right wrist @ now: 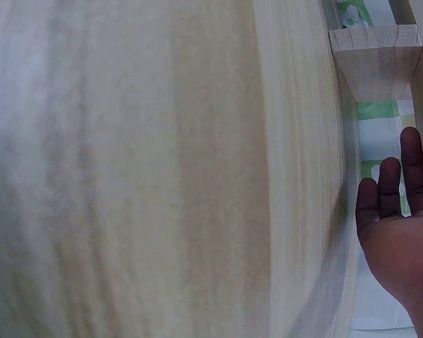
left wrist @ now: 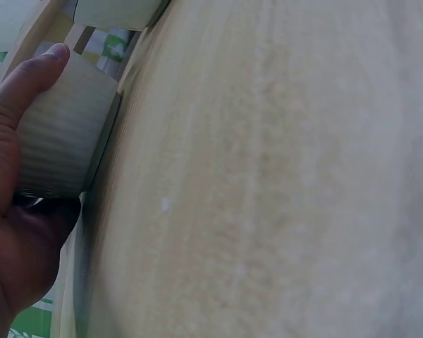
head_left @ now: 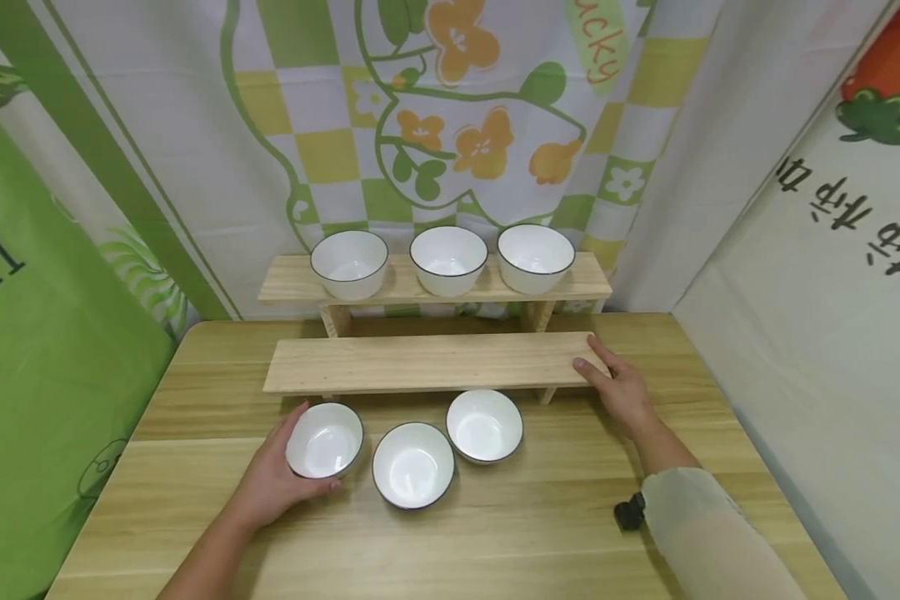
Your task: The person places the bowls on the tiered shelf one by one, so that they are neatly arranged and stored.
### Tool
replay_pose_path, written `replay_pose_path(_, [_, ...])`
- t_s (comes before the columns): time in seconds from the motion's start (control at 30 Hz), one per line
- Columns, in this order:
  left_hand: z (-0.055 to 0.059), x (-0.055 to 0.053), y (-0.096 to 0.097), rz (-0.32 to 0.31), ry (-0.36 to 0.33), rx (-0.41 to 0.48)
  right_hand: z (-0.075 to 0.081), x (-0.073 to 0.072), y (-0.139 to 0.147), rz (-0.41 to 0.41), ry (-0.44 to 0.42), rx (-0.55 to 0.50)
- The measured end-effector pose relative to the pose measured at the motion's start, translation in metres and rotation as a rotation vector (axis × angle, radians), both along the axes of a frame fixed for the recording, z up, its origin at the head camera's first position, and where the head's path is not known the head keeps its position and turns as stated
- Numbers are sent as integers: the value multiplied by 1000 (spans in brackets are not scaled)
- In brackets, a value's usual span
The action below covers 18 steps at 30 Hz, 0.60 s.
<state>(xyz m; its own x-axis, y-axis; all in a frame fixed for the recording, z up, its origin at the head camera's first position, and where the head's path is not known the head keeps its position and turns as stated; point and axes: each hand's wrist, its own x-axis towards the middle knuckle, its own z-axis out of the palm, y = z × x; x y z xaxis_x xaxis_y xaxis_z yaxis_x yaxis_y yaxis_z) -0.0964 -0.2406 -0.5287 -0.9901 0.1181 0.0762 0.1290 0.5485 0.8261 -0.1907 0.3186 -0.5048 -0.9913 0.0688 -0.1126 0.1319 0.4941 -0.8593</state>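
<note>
My left hand (head_left: 273,477) grips a white dark-rimmed bowl (head_left: 325,442) from its left side, thumb at the near edge. The bowl stands on the table in front of a two-tier wooden shelf (head_left: 435,364). In the left wrist view, the bowl's ribbed outer wall (left wrist: 67,127) shows beside my thumb. My right hand (head_left: 625,398) holds the right end of the lower board, its thumb on top. Several of its fingers (right wrist: 390,186) extend beside the board in the right wrist view. To the held bowl's right are a middle bowl (head_left: 413,467) and a right bowl (head_left: 484,426).
On the upper board (head_left: 285,279) stand a left bowl (head_left: 349,265), a centre bowl (head_left: 448,261) and a right-hand bowl (head_left: 536,259). A patterned curtain (head_left: 480,125) hangs behind the wooden table (head_left: 540,533). A small black object (head_left: 630,512) is at the right sleeve cuff.
</note>
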Motion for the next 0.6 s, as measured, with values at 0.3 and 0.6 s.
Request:
replay_pose_path(0.3, [-5,0,1,40,34,-23,-2,-3,1,-3,1,-17])
replay_pose_path(0.6, [7,-1,2,63,4,-3,-6,-4,3,-2,18,-16])
